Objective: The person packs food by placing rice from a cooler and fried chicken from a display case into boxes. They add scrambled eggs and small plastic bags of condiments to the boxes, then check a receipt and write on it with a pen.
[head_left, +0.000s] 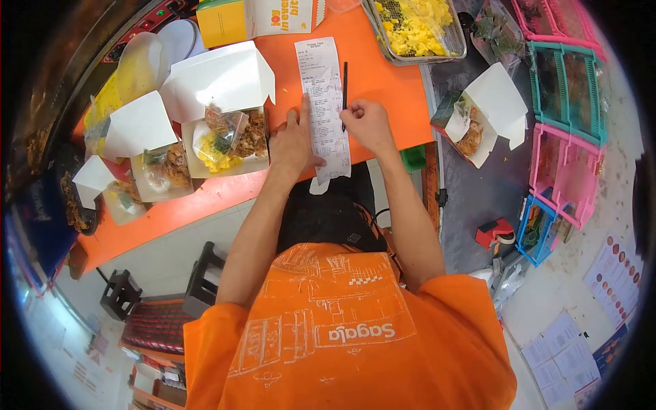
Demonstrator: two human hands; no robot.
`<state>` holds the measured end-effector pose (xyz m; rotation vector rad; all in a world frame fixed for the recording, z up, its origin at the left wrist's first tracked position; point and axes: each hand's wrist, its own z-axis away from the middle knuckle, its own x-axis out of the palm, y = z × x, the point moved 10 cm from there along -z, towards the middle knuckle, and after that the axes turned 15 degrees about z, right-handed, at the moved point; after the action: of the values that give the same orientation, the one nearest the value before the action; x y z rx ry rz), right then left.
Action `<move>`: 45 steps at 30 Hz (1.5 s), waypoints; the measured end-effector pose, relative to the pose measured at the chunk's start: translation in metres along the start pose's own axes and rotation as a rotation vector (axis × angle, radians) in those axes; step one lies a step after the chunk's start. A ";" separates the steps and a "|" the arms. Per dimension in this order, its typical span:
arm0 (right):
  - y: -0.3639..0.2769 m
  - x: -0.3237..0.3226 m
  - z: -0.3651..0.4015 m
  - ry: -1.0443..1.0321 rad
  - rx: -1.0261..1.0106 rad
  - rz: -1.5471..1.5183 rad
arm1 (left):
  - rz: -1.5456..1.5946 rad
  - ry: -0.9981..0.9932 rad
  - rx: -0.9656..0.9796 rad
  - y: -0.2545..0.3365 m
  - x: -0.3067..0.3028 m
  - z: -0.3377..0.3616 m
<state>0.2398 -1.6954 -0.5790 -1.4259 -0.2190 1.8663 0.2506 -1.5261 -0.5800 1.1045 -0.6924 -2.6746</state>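
Note:
A long printed receipt (322,102) lies on the orange table, its lower end hanging past the front edge. My left hand (290,143) rests on the receipt's left side with its fingers stretched out. A thin black pen (344,89) stands along the receipt's right side, pinched in my right hand (367,126). Left of my left hand sits an open takeaway box (208,167) with fried chicken, yellow scrambled egg and a small bag. More opened boxes with similar food, such as one box (160,195), line up farther left.
A wire-mesh tray of yellow egg (417,31) stands at the back right. On the dark counter (471,198) are another open chicken box (471,137) and a red tape dispenser (495,234). Coloured baskets (564,89) line the right wall. Stools (205,277) stand below the table at left.

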 end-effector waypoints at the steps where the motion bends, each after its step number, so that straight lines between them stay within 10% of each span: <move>1: 0.009 0.006 0.005 -0.114 0.068 -0.240 | 0.004 0.013 0.022 0.001 0.000 0.001; 6: 0.033 0.036 0.030 -0.281 0.180 -0.565 | 0.005 0.006 0.019 0.000 -0.001 0.000; 12: 0.009 0.033 0.023 -0.060 -0.043 0.118 | -0.009 0.034 0.032 0.002 -0.002 0.001; 18: 0.032 0.040 0.034 -0.043 -0.047 0.032 | 0.191 0.264 0.222 0.005 0.000 0.026; 24: 0.105 -0.191 0.085 0.883 0.351 0.187 | 0.140 0.258 0.260 0.008 -0.002 0.031; 28: 0.138 -0.239 0.086 0.964 0.300 0.388 | 0.143 0.272 0.348 0.022 -0.005 0.039; 32: 0.184 -0.237 0.058 0.751 0.182 0.397 | 0.235 0.194 0.326 0.067 0.001 0.041; 38: 0.200 -0.253 0.070 0.864 0.119 0.246 | 0.332 0.251 0.868 0.297 0.012 0.032; 40: 0.204 -0.252 0.048 0.808 0.116 0.457 | -0.201 0.378 1.068 0.353 0.049 0.014; 44: 0.209 -0.270 0.042 0.767 -0.013 0.493 | -0.173 0.204 1.086 0.362 0.076 -0.026; 45: 0.232 -0.289 0.062 0.756 0.128 0.090 | -0.098 0.174 1.079 0.365 0.070 -0.024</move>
<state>0.1021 -2.0268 -0.4671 -1.9522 0.3346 1.2555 0.2094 -1.8776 -0.4648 1.5334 -2.1910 -2.1403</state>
